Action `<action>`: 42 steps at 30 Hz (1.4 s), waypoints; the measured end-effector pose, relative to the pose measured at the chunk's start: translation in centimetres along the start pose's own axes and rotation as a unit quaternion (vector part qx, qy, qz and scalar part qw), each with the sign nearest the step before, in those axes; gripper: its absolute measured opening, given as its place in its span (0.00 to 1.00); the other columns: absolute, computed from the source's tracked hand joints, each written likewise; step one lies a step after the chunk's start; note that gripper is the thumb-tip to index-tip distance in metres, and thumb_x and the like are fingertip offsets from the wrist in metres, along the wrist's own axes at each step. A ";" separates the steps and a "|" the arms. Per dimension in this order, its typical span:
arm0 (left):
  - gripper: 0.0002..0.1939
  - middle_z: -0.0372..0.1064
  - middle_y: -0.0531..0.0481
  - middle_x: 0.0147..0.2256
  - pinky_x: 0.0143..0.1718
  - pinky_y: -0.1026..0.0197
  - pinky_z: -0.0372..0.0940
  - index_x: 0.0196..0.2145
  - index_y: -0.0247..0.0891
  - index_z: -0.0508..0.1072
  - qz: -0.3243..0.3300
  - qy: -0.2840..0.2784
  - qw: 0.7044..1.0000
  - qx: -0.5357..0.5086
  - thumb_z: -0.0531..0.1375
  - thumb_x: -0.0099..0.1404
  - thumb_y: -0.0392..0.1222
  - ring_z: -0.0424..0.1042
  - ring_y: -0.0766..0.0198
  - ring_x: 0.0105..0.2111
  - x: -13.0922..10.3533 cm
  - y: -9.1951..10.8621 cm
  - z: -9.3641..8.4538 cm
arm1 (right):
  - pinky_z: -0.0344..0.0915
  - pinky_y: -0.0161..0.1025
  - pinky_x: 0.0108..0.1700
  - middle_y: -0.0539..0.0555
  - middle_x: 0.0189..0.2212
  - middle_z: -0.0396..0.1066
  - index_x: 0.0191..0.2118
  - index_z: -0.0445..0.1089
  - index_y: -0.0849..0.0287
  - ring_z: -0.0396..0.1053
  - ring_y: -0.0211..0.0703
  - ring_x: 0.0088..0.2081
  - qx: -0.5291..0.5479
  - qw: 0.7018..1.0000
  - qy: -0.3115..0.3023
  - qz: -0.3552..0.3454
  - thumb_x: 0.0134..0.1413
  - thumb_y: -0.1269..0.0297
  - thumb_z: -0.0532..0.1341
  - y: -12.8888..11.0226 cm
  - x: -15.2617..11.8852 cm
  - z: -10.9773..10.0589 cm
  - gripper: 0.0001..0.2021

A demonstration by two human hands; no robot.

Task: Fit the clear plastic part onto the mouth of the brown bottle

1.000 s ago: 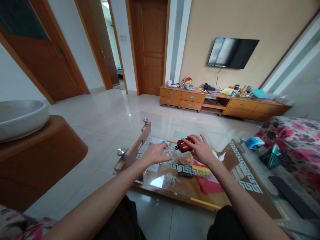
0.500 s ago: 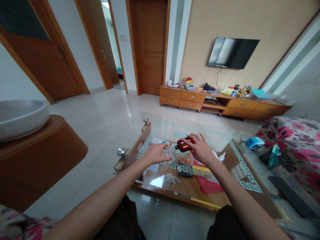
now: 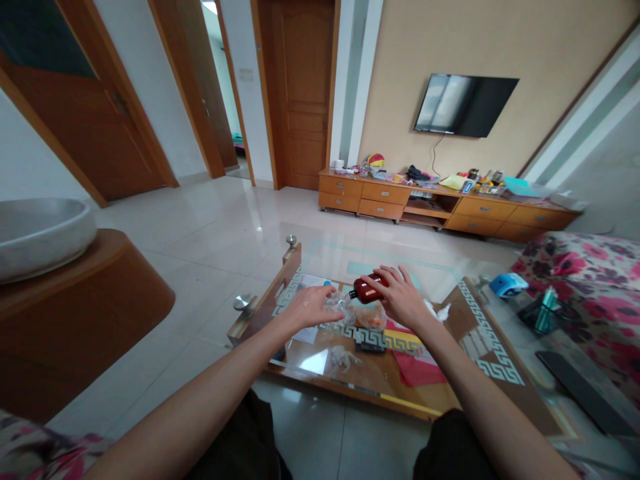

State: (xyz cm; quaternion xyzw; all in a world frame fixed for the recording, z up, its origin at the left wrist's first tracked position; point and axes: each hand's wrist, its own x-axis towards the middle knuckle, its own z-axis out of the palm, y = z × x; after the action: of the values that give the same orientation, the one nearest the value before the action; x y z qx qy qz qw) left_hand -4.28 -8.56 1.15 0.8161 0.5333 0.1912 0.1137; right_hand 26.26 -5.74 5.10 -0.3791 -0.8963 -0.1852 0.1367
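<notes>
Over the glass-topped wooden coffee table (image 3: pixel 350 383) we stretch both forearms forward. Our right hand (image 3: pixel 403 300) curls its fingers around a small brown-red plastic bottle with a dark cap (image 3: pixel 369 291), tipped on its side with the cap pointing left, held just above the tabletop. Our left hand (image 3: pixel 311 307) lies palm down, fingers loosely bent over a crumpled clear plastic wrapper (image 3: pixel 336 305); we cannot tell how firmly it pinches it. Bottle cap and wrapper nearly meet between the hands. Compared with half a second ago, hands and bottle sit almost where they were.
</notes>
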 end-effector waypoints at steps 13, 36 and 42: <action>0.40 0.80 0.45 0.48 0.46 0.53 0.69 0.60 0.46 0.73 -0.006 -0.007 1.000 0.003 0.66 0.58 0.72 0.79 0.47 0.46 0.0 -0.3 0.3 | 0.43 0.66 0.73 0.58 0.68 0.62 0.74 0.56 0.42 0.55 0.60 0.69 -0.006 1.000 -0.008 0.000 0.58 0.76 0.63 0.0 0.0 0.1 0.41; 0.39 0.80 0.44 0.49 0.48 0.54 0.69 0.62 0.46 0.72 -0.010 -0.013 1.000 -0.002 0.67 0.59 0.70 0.79 0.47 0.48 -0.1 0.3 -0.2 | 0.41 0.69 0.73 0.55 0.71 0.59 0.74 0.56 0.38 0.46 0.60 0.75 -0.020 0.999 0.032 -0.008 0.58 0.79 0.61 -0.7 0.2 -0.1 0.43; 0.39 0.80 0.44 0.49 0.48 0.53 0.69 0.62 0.46 0.72 -0.002 -0.011 1.000 0.002 0.67 0.60 0.69 0.79 0.47 0.47 0.0 0.2 0.0 | 0.40 0.70 0.74 0.55 0.72 0.57 0.73 0.58 0.39 0.43 0.60 0.76 -0.023 0.999 0.029 -0.015 0.57 0.82 0.61 -1.0 0.4 -0.6 0.43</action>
State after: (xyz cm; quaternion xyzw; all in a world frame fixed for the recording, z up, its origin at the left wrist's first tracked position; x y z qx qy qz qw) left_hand -4.11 -8.67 1.22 0.8172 0.5342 0.1807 0.1189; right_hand 25.35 -6.37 5.59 -0.3636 -0.8928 -0.2191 0.1511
